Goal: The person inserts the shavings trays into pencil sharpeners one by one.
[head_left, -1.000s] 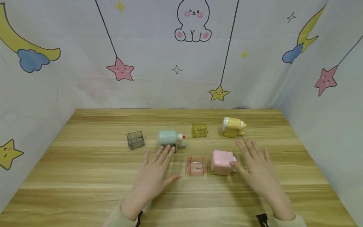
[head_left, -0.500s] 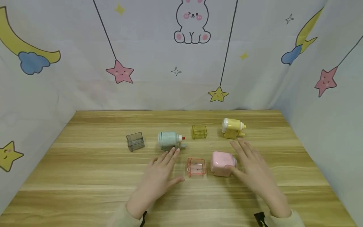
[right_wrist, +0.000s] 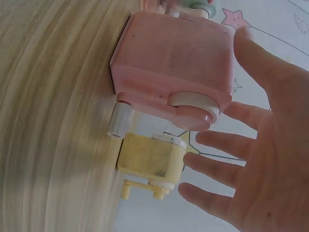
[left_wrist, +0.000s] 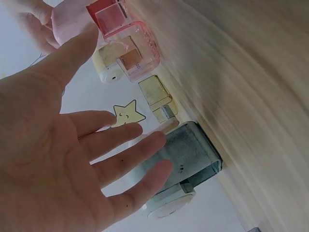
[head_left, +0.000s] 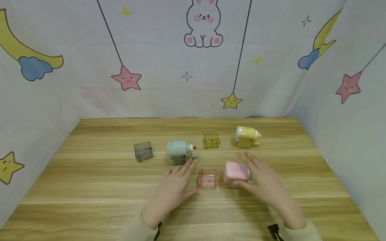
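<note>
A pink crank pencil sharpener [head_left: 234, 170] stands at the right front, its pale crank handle [right_wrist: 120, 120] visible in the right wrist view. Close on its right is my right hand [head_left: 266, 182], fingers extended and thumb overlapping the sharpener in the head view; I cannot tell if they touch. My left hand [head_left: 173, 190] hovers with spread fingers just in front of a mint-green sharpener [head_left: 178, 148]. Between the hands lies a clear red-edged shavings drawer [head_left: 200, 180]. Neither hand holds anything.
A yellow sharpener [head_left: 247, 133] stands at the back right. Left of it sits a clear yellow drawer [head_left: 211, 144]. A smoky grey drawer [head_left: 144, 153] lies left of the green sharpener. A printed curtain [head_left: 163, 97] borders the wooden table [head_left: 90, 187].
Both hands have drifted inward: the left moved right toward the red drawer, the right moved left toward the pink sharpener. The head view tilted slightly. The sharpeners and drawers stayed put.
</note>
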The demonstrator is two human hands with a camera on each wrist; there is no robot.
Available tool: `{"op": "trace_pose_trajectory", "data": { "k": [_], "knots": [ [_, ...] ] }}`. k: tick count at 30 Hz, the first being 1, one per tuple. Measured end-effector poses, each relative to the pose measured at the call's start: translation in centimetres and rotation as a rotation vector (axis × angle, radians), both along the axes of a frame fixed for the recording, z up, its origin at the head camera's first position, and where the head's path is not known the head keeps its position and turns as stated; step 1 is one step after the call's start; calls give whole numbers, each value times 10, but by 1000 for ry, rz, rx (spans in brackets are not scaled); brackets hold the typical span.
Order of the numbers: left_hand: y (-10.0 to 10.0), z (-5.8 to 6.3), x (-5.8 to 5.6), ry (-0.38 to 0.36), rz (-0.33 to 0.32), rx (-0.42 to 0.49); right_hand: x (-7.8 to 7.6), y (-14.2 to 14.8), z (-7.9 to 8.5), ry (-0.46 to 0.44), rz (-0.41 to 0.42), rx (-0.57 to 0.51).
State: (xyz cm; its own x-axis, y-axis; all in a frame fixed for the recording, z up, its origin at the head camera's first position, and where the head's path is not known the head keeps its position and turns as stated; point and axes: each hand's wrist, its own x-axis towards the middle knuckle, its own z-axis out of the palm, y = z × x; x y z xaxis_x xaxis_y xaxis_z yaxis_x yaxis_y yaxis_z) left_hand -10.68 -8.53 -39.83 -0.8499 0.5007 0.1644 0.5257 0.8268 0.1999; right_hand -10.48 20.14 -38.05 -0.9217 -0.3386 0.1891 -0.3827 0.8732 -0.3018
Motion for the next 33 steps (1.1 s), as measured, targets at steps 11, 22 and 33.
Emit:
{"op": "trace_pose_trajectory", "data": {
  "k": [11,22,33],
  "knots": [
    [6,-2,-5,-66,-39,26,-3,-6,-7,-33,52,-9],
    [13,-4,-9,-94,-66,41,-4,-9,-12,-23,53,-14],
    [17,-9,-13,-63,-65,17,-6,-12,-14,2,77,-43]
  ]
}}
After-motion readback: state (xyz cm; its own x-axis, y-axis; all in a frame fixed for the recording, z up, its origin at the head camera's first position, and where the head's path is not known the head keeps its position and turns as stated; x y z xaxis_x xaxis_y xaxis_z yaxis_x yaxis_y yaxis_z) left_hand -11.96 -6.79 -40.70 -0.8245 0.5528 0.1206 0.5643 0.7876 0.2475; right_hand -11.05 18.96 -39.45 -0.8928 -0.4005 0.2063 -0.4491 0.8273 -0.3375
